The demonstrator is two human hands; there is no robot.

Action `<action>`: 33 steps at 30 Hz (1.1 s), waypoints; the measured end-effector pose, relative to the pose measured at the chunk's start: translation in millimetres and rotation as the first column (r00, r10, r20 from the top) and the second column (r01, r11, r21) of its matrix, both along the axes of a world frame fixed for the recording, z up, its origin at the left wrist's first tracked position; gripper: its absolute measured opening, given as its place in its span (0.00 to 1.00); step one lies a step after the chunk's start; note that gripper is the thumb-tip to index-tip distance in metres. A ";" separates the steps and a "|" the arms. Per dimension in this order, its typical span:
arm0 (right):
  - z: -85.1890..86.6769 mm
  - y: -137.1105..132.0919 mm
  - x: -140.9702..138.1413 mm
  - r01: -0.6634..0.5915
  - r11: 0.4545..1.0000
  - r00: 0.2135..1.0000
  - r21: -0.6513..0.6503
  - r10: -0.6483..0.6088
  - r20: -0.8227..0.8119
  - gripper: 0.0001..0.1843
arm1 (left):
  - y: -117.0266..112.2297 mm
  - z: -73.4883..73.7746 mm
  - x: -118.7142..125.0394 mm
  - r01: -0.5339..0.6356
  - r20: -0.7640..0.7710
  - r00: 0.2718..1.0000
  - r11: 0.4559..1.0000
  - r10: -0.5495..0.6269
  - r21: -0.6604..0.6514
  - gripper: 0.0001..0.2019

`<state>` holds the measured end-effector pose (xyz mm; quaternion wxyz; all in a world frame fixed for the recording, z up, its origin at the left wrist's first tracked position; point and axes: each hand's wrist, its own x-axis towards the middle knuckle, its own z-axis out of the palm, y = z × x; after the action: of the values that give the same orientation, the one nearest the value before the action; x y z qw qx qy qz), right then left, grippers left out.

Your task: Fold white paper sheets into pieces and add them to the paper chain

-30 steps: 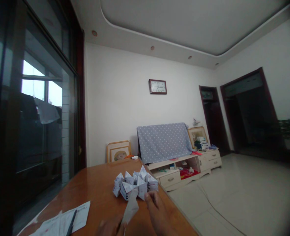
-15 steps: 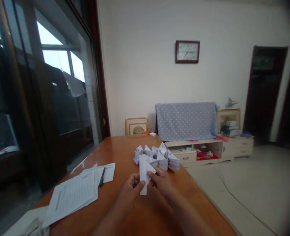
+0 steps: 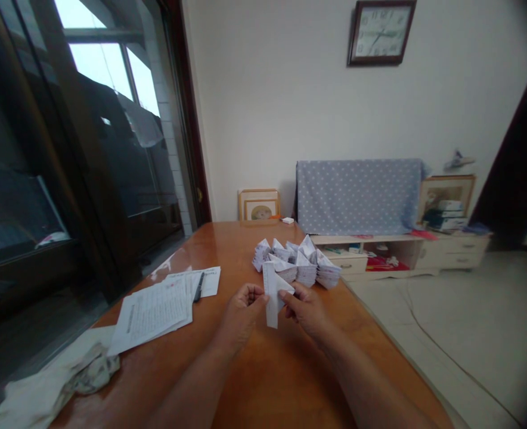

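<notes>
Between my hands, above the wooden table (image 3: pixel 254 375), is a folded piece of white paper (image 3: pixel 271 301) with a long upright strip and a triangular flap on its right. My right hand (image 3: pixel 306 307) grips the flap, thumb on top and fingers curled behind. At the strip's left edge, my left hand (image 3: pixel 247 307) is closed in a pinch, its thumb and fingertips on the paper. Just beyond stand several stacks of folded paper pieces (image 3: pixel 307 271) with pointed tops, printed with text; the held paper partly covers the nearest ones.
Printed sheets (image 3: pixel 156 316) lie on the left of the table with a black pen (image 3: pixel 198 287) on them. A crumpled cloth (image 3: pixel 84 369) is at the near left corner. Beyond the table are framed pictures (image 3: pixel 259 205) and a low white cabinet (image 3: pixel 451 253) beside a dotted blue cover (image 3: pixel 357 196).
The camera view has shifted, so the table and stacks appear higher and the cloth shows more. Both hands keep their places at the folded paper, whose shape looks much the same.
</notes>
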<state>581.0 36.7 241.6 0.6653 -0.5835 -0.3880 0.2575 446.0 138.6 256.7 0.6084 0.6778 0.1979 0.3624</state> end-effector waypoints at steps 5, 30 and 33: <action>-4.3 0.5 2.2 0.000 1.000 1.000 0.003 0.000 -0.001 0.18 | 3.0 -5.4 1.0 0.083 -0.022 0.996 0.994 -0.085 -0.076 0.14; -14.2 4.1 4.9 -0.001 1.000 0.996 -0.011 0.000 -0.091 0.20 | 1.1 -2.7 -1.3 0.012 -0.022 1.000 0.997 -0.013 -0.074 0.14; -15.3 4.8 5.2 0.015 1.000 0.997 -0.011 -0.015 -0.079 0.20 | 2.3 -3.0 -2.1 0.018 -0.036 0.999 0.997 -0.021 -0.075 0.13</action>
<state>586.2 41.5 226.3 0.6789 -0.5794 -0.3557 0.2773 443.8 141.0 253.7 0.6328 0.6631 0.2159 0.3364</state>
